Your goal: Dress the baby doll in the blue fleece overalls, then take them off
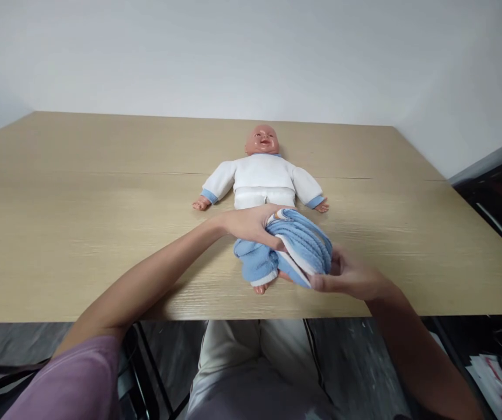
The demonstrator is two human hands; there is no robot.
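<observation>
A baby doll [265, 169] lies on its back on the table, head away from me, arms spread, in a white top with blue cuffs and a white lower part. Blue fleece trousers [301, 239] with white edging are bunched up over its legs. On the left-hand leg a blue trouser leg [256, 261] ends in a white cuff, with a small foot showing below. My left hand [257, 224] grips the upper left edge of the bunched cloth, thumb on top. My right hand [347, 274] pinches its lower right edge. The doll's other foot is mostly hidden.
The light wooden table [102, 233] reaches back to a pale wall [233, 58]. Its front edge runs just above my lap. At the right stand dark furniture [496, 198] and, lower down, some papers [491, 379]. A black metal frame [146, 373] is below at the left.
</observation>
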